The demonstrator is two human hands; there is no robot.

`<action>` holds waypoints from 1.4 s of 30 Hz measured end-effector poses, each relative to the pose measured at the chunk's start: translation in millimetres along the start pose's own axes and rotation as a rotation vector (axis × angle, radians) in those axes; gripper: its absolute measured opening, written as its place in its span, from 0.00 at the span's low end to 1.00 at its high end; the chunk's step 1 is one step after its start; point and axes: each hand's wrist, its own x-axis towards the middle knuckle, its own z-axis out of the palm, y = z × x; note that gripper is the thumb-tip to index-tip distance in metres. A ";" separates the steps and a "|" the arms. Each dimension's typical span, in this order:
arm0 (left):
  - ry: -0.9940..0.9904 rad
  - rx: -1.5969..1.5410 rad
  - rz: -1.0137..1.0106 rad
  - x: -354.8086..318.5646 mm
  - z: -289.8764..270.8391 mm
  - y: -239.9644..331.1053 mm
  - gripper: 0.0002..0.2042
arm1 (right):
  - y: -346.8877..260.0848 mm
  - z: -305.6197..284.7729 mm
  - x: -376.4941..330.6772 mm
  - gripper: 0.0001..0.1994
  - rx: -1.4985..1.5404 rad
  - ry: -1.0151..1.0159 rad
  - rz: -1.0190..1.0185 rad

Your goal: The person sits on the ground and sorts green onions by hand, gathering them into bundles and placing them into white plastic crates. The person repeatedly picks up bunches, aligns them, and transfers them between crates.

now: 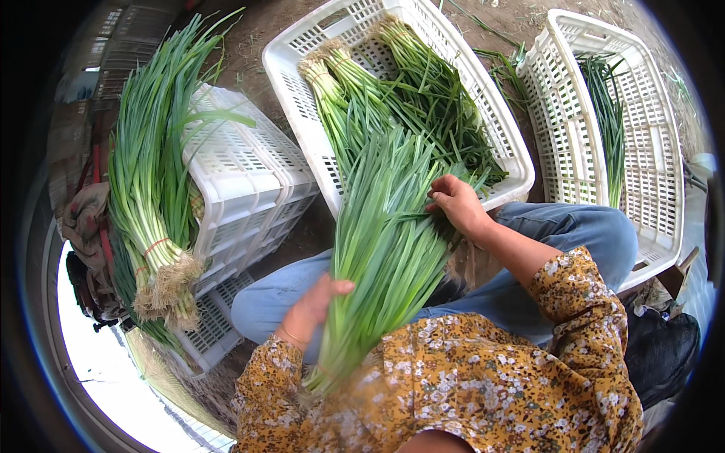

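A big bunch of long-leaved greens [389,234], of the garlic or onion kind, lies slantwise across my lap. Its leaf tips reach over the near rim of a white crate, and its stem end is against my body, partly blurred. My left hand [311,306] grips the bunch low on its left side, thumb on top and the other fingers hidden beneath. At the upper right edge of the leaves, my right hand [457,204] has its fingers bent in a pinch, apparently on a leaf; the fingertips are partly hidden.
The white plastic crate [293,102] ahead holds several rooted bunches [377,87]. More tied bunches [155,219] lie on stacked white crates [245,177] at left. Another crate [566,143] with greens [603,113] stands tilted at right. Loose leaves [502,72] litter the ground.
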 end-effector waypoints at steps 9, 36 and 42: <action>0.066 0.076 0.116 -9.5 6.5 -2.1 0.38 | -17.0 -2.4 19.0 0.18 -0.712 -0.155 -0.391; 0.240 0.233 0.237 -32.2 43.7 -2.6 0.32 | -72.1 -35.3 49.2 0.12 -0.415 0.195 -0.275; 0.273 0.160 0.320 -39.2 41.8 -5.5 0.31 | -125.6 -60.0 21.7 0.24 -0.912 0.654 -0.678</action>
